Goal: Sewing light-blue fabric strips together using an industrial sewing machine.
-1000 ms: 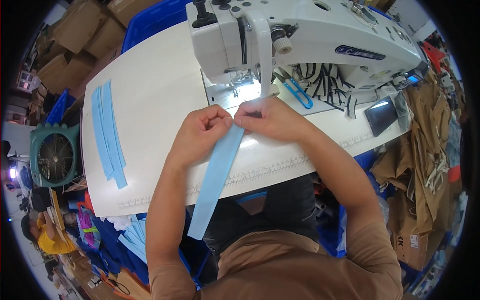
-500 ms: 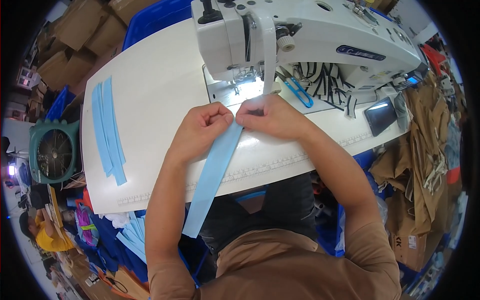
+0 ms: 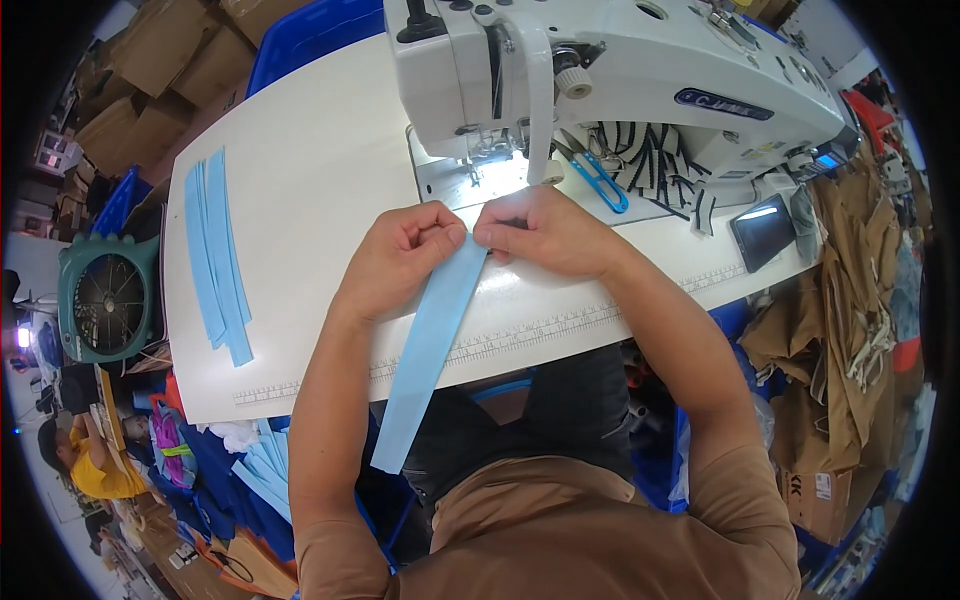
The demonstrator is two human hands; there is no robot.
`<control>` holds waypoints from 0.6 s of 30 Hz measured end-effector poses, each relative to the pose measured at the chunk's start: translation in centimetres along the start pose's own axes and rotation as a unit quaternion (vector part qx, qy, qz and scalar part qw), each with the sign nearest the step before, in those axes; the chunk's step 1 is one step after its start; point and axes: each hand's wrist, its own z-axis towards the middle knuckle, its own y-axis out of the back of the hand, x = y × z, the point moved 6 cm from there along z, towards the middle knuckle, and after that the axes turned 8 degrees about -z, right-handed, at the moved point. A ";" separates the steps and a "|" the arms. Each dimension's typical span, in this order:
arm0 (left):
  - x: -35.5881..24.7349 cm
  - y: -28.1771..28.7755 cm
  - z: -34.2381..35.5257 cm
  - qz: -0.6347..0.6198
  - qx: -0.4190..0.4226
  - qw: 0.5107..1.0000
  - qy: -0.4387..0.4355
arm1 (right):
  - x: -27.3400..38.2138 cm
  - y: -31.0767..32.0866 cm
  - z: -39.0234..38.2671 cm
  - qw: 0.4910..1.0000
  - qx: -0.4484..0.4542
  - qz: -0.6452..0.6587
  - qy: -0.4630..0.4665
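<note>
A light-blue fabric strip (image 3: 425, 355) runs from my fingertips down over the table's front edge, its lower end hanging above my lap. My left hand (image 3: 408, 250) pinches the strip's upper left corner, fingers curled. Opposite it, my right hand (image 3: 545, 235) pinches the upper right corner between thumb and forefinger. Both hands are close together, just in front of the lit needle area of a white sewing machine (image 3: 600, 70). The metal needle plate (image 3: 445, 185) lies right behind them. Several more blue strips (image 3: 210, 260) lie stacked on the table's left side.
Blue-handled thread snips (image 3: 600, 185) and a pile of black-and-white striped pieces (image 3: 650, 165) lie under the machine arm. A phone (image 3: 763, 232) rests at the right. A ruler tape (image 3: 540, 335) follows the white table's (image 3: 300, 180) front edge. A green fan (image 3: 108, 300) stands at left.
Almost nothing differs. Both hands keep the same pinch, and the strip's hanging end has swung very slightly to the right.
</note>
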 end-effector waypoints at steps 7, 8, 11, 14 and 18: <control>0.0 0.1 -0.3 0.004 -0.003 1.000 0.010 | 0.2 0.1 0.0 0.999 -0.008 -0.047 0.018; -0.1 0.1 -0.3 0.000 -0.005 1.000 0.005 | 0.2 0.0 0.0 0.999 -0.007 -0.045 0.020; -0.1 -0.1 -0.3 -0.027 -0.005 1.000 -0.001 | 0.2 0.0 0.0 0.998 -0.009 -0.061 0.026; 0.0 0.3 -0.4 -0.040 -0.016 0.999 0.013 | 0.6 0.0 0.0 0.990 -0.033 -0.117 0.074; 0.0 0.6 -0.1 -0.051 -0.037 0.998 0.030 | 0.5 0.1 -0.1 0.992 -0.037 -0.100 0.062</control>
